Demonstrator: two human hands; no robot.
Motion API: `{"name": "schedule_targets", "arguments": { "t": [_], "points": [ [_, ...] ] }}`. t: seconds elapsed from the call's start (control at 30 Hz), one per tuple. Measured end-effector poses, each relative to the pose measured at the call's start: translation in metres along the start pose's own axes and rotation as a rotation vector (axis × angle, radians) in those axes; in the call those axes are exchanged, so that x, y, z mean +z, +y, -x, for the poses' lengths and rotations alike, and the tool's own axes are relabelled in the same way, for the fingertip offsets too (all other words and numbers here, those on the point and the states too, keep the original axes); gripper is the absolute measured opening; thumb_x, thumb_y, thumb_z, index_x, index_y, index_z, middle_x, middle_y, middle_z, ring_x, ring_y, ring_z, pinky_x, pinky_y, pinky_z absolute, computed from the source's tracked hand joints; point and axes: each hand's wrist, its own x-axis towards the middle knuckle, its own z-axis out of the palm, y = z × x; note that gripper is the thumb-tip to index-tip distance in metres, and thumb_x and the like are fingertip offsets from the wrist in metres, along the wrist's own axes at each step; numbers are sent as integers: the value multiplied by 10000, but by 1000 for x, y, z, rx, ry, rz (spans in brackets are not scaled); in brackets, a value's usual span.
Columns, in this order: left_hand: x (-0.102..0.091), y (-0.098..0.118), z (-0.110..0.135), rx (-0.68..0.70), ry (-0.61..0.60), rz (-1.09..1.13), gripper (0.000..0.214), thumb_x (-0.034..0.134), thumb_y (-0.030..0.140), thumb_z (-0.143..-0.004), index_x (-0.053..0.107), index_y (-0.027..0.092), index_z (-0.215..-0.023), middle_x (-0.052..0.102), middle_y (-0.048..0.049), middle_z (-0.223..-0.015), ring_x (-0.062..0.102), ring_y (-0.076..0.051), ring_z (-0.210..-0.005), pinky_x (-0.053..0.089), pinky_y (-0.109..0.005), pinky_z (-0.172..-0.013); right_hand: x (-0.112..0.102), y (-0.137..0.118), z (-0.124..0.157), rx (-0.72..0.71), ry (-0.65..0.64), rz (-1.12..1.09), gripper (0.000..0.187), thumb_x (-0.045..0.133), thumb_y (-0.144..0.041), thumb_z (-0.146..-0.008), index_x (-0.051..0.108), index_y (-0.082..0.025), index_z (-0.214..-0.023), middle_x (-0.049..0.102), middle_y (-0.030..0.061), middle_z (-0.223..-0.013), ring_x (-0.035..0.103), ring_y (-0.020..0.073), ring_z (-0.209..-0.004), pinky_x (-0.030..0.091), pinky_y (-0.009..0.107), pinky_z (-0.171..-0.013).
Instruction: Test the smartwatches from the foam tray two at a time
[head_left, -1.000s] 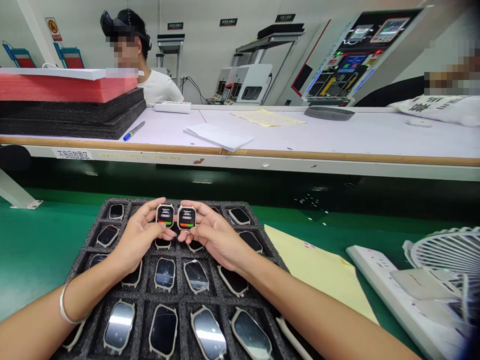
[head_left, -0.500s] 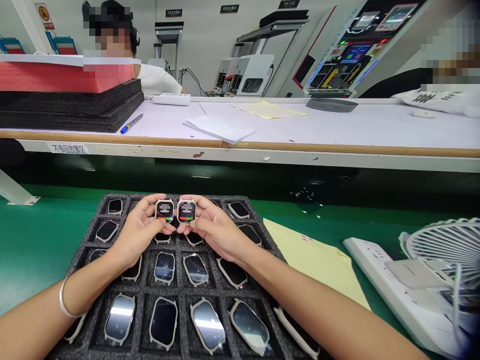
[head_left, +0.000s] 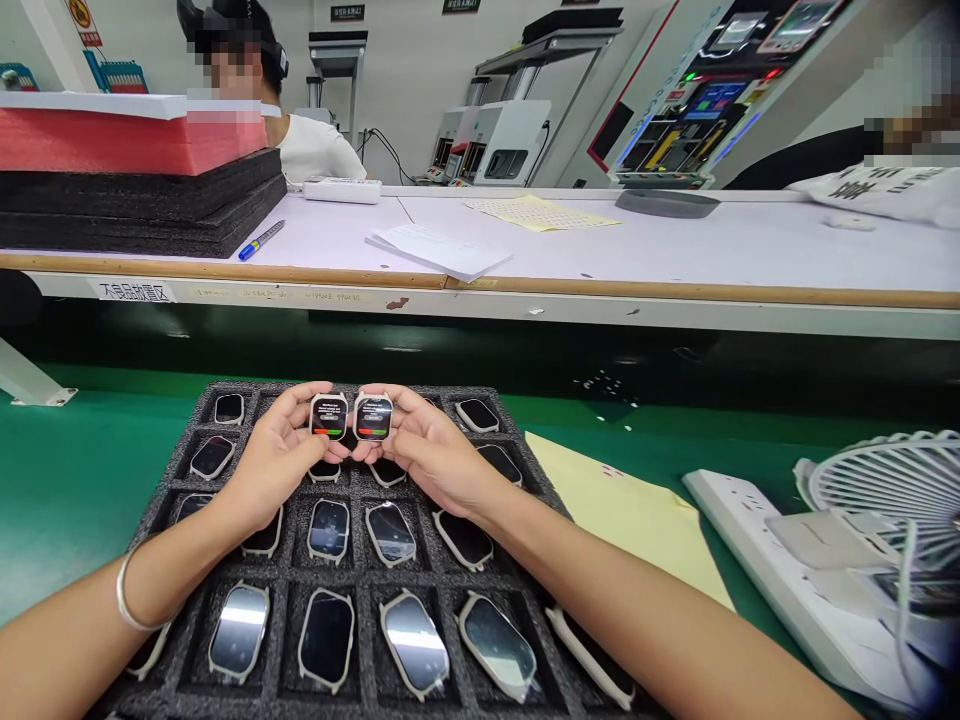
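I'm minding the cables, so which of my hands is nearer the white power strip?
Right. The right hand holds a watch left of the white power strip; the left hand holds another watch, farther left.

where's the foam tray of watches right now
In the head view, the foam tray lies on the green surface, low and left of centre, below the left hand and right hand. A yellow sheet is just to its right.

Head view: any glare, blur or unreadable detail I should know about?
In the head view, white glare bands cross some of the nearest watches; also in the head view, the text on the two held watches is too small to read, and the white fan blurs toward the right edge.
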Motion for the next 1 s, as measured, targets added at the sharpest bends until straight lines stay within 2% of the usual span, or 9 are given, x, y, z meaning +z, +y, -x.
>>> {"name": "schedule_targets", "arguments": {
  "t": [0.7, 1.0],
  "points": [
    [-1, -2, -1, 4, -9, -11, 490, 622, 82, -701, 545, 186, -1174, 675, -23, -979, 680, -103, -659, 563, -275, -700, -1, 0, 0, -4, -10, 5, 414, 667, -116, -713, 571, -212, -1104, 685, -23, -798, 668, 112, -655, 514, 289, -672],
    [0, -1, -1, 21, 7, -20, 481, 715, 127, -692, 558, 196, -1142, 666, -19, -992, 654, -86, -639, 556, -256, -665, -2, -1, 1, 3, -36, -13, 449, 667, -98, -707, 573, -216, -1130, 703, -10, -863, 690, 126, -691, 535, 308, -703]
  ]
}}
